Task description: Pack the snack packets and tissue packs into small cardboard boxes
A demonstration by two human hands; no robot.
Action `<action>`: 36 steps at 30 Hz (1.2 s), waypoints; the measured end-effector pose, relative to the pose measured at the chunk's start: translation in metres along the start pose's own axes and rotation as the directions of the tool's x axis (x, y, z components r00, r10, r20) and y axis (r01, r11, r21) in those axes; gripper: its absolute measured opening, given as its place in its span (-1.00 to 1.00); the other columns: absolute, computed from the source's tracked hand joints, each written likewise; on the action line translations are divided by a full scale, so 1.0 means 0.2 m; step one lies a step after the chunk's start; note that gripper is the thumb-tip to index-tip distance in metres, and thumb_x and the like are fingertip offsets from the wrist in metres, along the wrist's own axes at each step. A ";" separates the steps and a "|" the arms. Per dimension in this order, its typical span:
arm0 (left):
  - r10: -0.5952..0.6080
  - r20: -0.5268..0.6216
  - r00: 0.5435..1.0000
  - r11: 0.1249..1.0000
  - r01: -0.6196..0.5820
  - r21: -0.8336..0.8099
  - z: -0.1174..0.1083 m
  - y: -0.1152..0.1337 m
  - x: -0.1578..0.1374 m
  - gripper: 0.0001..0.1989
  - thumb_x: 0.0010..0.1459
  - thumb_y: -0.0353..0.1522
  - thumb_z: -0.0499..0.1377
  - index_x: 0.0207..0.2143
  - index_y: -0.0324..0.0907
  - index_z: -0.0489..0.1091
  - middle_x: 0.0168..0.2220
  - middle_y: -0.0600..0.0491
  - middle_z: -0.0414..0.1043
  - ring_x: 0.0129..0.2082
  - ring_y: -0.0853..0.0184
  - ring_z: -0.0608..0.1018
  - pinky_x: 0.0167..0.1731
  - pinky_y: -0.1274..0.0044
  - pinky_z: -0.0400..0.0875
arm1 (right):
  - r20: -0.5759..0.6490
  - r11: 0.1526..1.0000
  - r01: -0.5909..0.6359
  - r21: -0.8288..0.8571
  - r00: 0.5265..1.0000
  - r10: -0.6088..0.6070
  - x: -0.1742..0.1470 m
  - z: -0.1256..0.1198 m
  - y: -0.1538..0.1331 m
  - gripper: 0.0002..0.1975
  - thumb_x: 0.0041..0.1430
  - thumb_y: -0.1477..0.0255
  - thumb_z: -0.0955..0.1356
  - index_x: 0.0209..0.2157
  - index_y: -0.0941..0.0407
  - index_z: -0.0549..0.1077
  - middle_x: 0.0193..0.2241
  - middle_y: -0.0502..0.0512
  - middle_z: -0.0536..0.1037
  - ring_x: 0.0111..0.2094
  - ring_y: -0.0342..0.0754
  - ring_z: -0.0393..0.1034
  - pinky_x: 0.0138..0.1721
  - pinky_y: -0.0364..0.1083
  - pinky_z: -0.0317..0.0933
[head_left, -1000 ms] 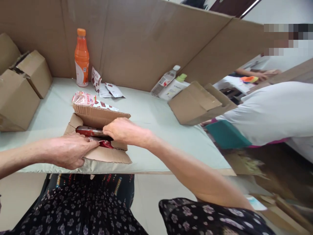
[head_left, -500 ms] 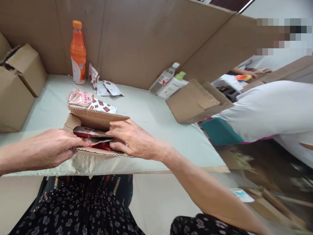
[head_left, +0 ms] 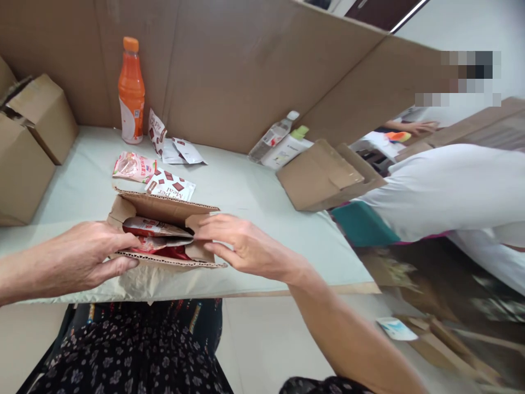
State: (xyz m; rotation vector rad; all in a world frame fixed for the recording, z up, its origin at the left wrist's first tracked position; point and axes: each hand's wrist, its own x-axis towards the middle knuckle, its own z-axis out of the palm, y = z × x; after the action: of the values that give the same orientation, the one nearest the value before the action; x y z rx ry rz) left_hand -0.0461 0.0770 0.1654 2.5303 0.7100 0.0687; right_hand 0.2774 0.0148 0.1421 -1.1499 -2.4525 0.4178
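In front of me stands a small open cardboard box (head_left: pixel 168 209) with packets standing inside. One red-and-white packet (head_left: pixel 147 226) leans near the back, and a red packet (head_left: pixel 174 252) sits nearer the front. My left hand (head_left: pixel 96 249) pinches the box's front wall at its left end, fingers inside and thumb outside. My right hand (head_left: pixel 246 241) is at the right end, fingers stretched apart over the end flap, tips by the packets' edges. Behind the box lie a pink packet (head_left: pixel 133 167) and a white packet with brown squares (head_left: pixel 172 186).
An orange bottle (head_left: pixel 131 104) stands by the cardboard partition (head_left: pixel 229 65). White sachets (head_left: pixel 186 151) lie beside it. Closed boxes (head_left: pixel 24 164) are at left. A clear bottle (head_left: pixel 274 137), a white bottle (head_left: pixel 287 150) and another box (head_left: pixel 320 175) stand right. Another person (head_left: pixel 451 191) works beyond.
My right hand has drawn back to the right, out from over the packets. My left thumb has come outside the front wall. The view has shifted slightly.
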 end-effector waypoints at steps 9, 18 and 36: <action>0.048 -0.023 0.999 0.999 -0.048 0.011 0.03 0.03 -0.03 -0.73 0.35 -0.36 0.06 -0.07 -0.08 0.54 -0.22 -0.02 0.62 -0.23 0.19 0.64 -0.25 0.44 0.48 | -0.506 0.988 -0.156 0.018 0.850 0.143 0.03 -0.02 -0.03 -0.77 0.39 0.44 0.32 -0.10 0.03 0.65 -0.10 0.18 0.71 -0.03 0.10 0.61 0.06 0.14 0.49; 0.067 -0.041 0.997 0.998 -0.066 0.017 0.06 0.02 -0.05 -0.67 0.25 -0.49 0.10 -0.01 -0.05 0.49 -0.12 0.00 0.61 -0.16 0.20 0.64 -0.17 0.45 0.53 | -0.302 0.832 -0.417 0.367 0.792 0.530 0.20 0.04 0.42 -0.57 0.43 0.18 0.24 -0.11 0.16 0.65 -0.08 0.22 0.71 -0.02 0.07 0.59 0.07 0.06 0.42; 0.112 0.029 0.993 0.985 -0.114 0.126 0.03 0.01 0.03 -0.47 0.07 -0.53 0.21 0.11 -0.09 0.47 0.14 -0.03 0.57 0.21 0.06 0.53 0.20 0.21 0.50 | 0.168 0.641 -0.767 -0.019 0.630 0.758 0.67 0.40 1.06 -0.49 -0.13 0.20 0.59 -0.15 0.15 0.57 -0.17 0.16 0.66 -0.12 0.10 0.50 -0.11 -0.05 0.32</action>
State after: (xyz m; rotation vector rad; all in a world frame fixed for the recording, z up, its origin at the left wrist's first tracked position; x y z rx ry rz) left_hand -0.0383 0.0761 0.1608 2.6878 0.5784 0.0355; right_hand 0.3011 0.2420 0.0116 -2.1957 -1.9083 0.8360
